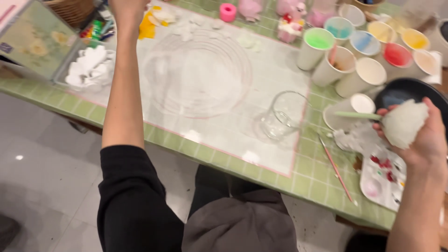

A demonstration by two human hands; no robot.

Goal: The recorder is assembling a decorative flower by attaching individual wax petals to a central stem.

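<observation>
Head view, right hand: right hand [422,140] at the right edge, grip closed around a white crumpled wad [404,123], seemingly tissue or a soft lump; fingers wrapped over its far side, thumb side below.
Head view, wad and grip: lump seated fully in the grip, bulging out to the left past the fingertips, held in the air above the paint palette [382,179] and just beside a tipped paper cup [347,112].
Head view, left hand: left arm [123,88] stretched far across the surface, black sleeve pushed to the elbow; hand cut off by the top edge, grip not possible to tell.
Head view, mat: clear silicone mat [205,84] with ring markings on the green checked surface [312,177], bare but for white smears; empty glass beaker [282,116] lying at its right edge.
Head view, paints: cluster of paper cups with colour [364,44] green, blue, red, yellow upper right; thin brush [336,170] lying between beaker and palette; palette wells dabbed with red and pink.
Head view, other things: clear box of white moulded pieces [91,67] at left, pink figures [289,23] at the far edge.
Progress, as judged: painting materials laid out and used, mat smeared, beaker empty; wiping or clean-up seemingly under way, mat and palette not yet cleaned.
</observation>
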